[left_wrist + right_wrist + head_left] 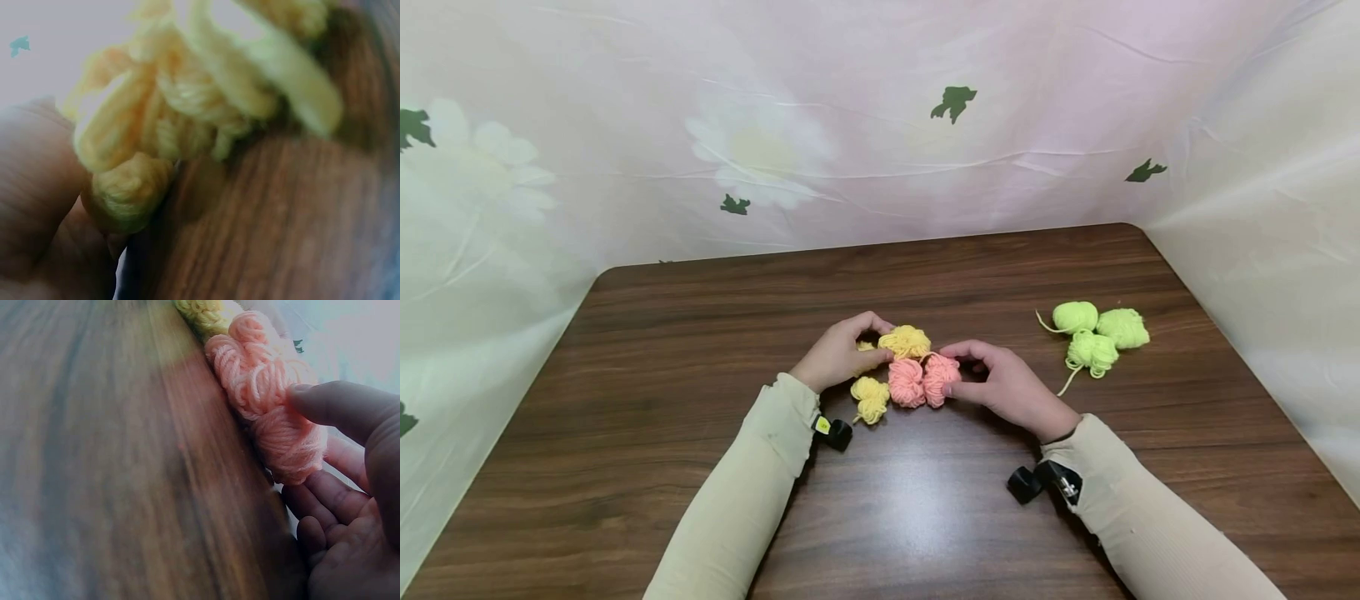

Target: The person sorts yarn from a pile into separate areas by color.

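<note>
In the head view, my left hand (842, 354) curls its thumb and fingers about a yellow yarn ball (905, 341). More yellow yarn (865, 346) shows between that thumb and forefinger. A yellow yarn bundle (870, 400) lies just below the left hand. My right hand (1011, 387) holds a pink yarn ball (942, 379) by its right side, thumb in front and fingers behind. A second pink yarn ball (906, 383) sits against it, under the upper yellow one. In the right wrist view, the thumb presses on the pink yarn (290, 444); the left wrist view shows blurred yellow yarn (181, 94) close up.
Several light green yarn balls (1092, 353) sit together at the right of the brown wooden table (700, 325), with loose yarn ends trailing. A flower-printed cloth (865, 125) hangs behind the table, and pale cloth lines both sides.
</note>
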### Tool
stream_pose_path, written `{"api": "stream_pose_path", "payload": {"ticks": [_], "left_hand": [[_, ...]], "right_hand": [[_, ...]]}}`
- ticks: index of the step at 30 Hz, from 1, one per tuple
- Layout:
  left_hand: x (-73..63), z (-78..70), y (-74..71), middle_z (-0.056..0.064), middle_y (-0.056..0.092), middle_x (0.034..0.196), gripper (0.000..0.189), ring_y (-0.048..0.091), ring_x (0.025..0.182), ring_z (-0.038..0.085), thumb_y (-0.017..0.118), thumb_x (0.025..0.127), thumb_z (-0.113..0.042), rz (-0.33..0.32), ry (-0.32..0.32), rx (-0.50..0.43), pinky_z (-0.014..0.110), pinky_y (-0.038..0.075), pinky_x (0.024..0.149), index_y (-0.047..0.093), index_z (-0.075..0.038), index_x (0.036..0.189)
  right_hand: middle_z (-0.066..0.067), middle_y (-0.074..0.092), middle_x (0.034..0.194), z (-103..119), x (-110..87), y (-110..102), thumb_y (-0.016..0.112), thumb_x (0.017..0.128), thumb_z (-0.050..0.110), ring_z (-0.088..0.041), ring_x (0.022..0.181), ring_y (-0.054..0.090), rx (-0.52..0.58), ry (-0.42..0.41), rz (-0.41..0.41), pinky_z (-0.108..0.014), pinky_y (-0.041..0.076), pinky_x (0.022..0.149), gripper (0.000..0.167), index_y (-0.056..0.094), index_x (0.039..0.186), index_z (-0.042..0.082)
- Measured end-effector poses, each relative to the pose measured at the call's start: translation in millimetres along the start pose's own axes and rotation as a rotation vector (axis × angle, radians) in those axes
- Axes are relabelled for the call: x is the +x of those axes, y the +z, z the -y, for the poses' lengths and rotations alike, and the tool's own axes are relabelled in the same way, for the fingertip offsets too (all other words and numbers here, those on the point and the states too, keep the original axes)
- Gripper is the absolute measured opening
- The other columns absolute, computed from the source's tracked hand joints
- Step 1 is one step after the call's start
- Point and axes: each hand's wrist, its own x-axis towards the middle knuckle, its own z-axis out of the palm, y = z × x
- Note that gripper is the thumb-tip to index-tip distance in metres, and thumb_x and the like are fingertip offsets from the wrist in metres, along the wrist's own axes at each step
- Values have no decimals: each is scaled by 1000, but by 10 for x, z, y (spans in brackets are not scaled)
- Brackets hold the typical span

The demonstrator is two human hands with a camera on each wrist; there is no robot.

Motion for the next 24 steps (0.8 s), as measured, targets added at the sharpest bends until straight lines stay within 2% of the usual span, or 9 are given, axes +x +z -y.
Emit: {"api": "stream_pose_path", "payload": {"ticks": [7,11,16,19,24], "left_hand": [[-6,26,3,-8,68,125,15,58,123,14,72,94,-26,-49,8,-60,39,47,95,61,-17,90],[-6,54,-1,-4,70,123,14,62,119,14,71,95,-21,-101,21,-104,36,49,91,61,-14,89],[-3,102,-11,3,72,120,12,69,105,15,72,94,-14,-169,35,-157,29,53,78,62,-10,89],[-3,131,-18,7,72,121,12,70,102,16,72,93,-10,-193,41,-184,25,54,76,62,-7,90],[-22,129,-47,10,71,120,10,70,101,19,73,93,-9,-233,25,-176,25,55,76,63,-5,93]], "right_hand": [[-1,69,118,-6,-2,1,82,85,25,-21,104,61,8,4,-1,-42,47,91,41,69,123,17],[-1,69,117,-11,2,5,82,85,24,-21,103,61,7,3,-3,-41,47,90,41,69,123,16],[-2,69,116,-11,2,6,82,85,23,-21,101,61,1,-1,-6,-41,47,89,41,69,123,15],[-2,69,115,-8,1,8,82,85,23,-21,101,61,0,0,-7,-41,47,89,41,69,123,15],[-2,69,115,-7,-3,12,82,84,23,-21,101,61,3,0,-10,-41,47,90,41,69,122,15]]}}
